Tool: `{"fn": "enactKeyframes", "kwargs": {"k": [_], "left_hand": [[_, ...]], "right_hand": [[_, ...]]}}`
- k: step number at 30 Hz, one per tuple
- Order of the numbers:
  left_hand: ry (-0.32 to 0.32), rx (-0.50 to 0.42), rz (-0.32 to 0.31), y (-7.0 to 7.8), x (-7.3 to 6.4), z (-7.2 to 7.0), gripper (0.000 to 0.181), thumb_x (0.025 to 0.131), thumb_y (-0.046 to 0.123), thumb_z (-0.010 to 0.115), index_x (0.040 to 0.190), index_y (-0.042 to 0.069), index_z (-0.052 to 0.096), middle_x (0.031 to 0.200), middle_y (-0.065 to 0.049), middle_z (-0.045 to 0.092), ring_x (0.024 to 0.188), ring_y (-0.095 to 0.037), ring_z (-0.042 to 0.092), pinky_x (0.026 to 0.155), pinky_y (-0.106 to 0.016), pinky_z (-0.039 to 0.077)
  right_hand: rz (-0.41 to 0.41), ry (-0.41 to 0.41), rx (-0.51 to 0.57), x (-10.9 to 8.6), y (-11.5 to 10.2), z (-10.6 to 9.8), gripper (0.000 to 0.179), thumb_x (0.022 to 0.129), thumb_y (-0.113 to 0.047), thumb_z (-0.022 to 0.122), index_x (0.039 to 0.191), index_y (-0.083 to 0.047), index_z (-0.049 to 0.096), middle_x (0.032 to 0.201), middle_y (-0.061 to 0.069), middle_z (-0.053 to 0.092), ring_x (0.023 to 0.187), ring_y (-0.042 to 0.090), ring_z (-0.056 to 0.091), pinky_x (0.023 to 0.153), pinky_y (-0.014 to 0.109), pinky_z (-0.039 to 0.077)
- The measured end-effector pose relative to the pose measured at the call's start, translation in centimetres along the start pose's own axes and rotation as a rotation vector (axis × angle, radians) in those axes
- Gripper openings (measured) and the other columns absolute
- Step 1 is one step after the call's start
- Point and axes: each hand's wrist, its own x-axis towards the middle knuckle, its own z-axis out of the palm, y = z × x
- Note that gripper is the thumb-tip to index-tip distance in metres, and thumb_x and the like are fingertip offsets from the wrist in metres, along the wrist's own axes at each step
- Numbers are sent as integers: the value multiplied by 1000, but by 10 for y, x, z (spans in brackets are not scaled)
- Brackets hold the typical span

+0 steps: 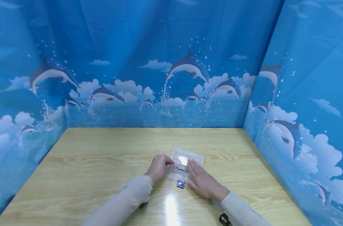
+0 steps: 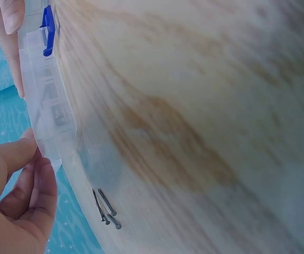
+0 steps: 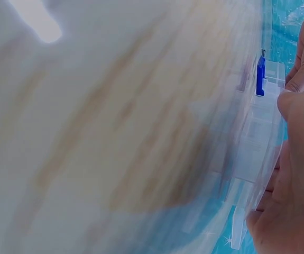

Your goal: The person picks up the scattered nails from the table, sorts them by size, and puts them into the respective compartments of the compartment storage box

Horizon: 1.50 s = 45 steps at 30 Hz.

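Note:
A clear plastic compartment box (image 1: pixel 180 175) with a blue latch (image 1: pixel 180 184) lies on the table, its clear lid (image 1: pixel 192 154) folded back. Thin dark metal pieces (image 1: pixel 179 169) show across its middle; their kind is too small to tell. My left hand (image 1: pixel 159 166) pinches at the box's left edge with thumb and curled fingers; whether a small piece is also between the fingertips is hidden. My right hand (image 1: pixel 202 180) rests along the right side with straight fingers, thumb near the front corner. Three nails (image 2: pixel 107 209) lie on the table near the left hand.
The wood-grain table (image 1: pixel 103 150) extends around the box. A blue dolphin-print curtain (image 1: pixel 117 47) stands at its back and sides. Dark wrist bands (image 1: pixel 224 219) are on both forearms.

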Motion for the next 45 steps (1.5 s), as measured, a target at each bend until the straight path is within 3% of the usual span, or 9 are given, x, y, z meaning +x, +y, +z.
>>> {"fn": "enactKeyframes", "kwargs": {"k": [9, 18, 26, 33, 41, 45], "left_hand": [[11, 8, 33, -4, 1, -3, 10, 82, 9, 73, 92, 10, 76, 90, -2, 73, 83, -14, 67, 74, -28, 56], [62, -26, 2, -15, -1, -27, 11, 86, 9, 71, 95, 5, 75, 93, -6, 73, 84, -17, 67, 73, -31, 56], [88, -9, -92, -38, -14, -42, 8, 84, 6, 72, 91, 5, 74, 88, -6, 72, 79, -16, 66, 72, -32, 56], [66, 51, -177, -50, -26, -44, 7, 80, 12, 76, 86, 10, 74, 83, -1, 72, 77, -14, 65, 74, -33, 55], [64, 40, -103, -53, -33, -39, 10, 74, 6, 79, 83, 9, 74, 80, -4, 72, 74, -13, 65, 72, -32, 56], [68, 44, -101, -53, -35, -37, 11, 74, 5, 79, 82, 9, 74, 82, -5, 72, 74, -14, 65, 72, -32, 55]], "right_hand": [[0, 0, 6, -1, 0, 0, 66, 103, -40, 36, 148, 6, 20, 156, 23, 16, 145, 36, 14, 116, 48, 20], [-4, 5, -8, 0, 0, 1, 66, 103, -39, 35, 147, 7, 19, 156, 23, 16, 145, 36, 14, 116, 47, 20], [0, 9, -14, -1, 0, 1, 67, 103, -40, 36, 148, 6, 19, 156, 22, 17, 145, 35, 14, 116, 46, 20], [11, -7, 16, -2, -1, -1, 67, 103, -42, 36, 148, 4, 18, 157, 20, 14, 145, 34, 12, 116, 46, 18], [8, -5, -2, -2, 1, 1, 67, 103, -43, 35, 149, 3, 17, 157, 19, 13, 146, 33, 11, 117, 45, 18], [2, 0, 8, -2, 0, 1, 67, 103, -41, 36, 148, 5, 18, 157, 20, 14, 145, 34, 12, 116, 47, 19]]}}
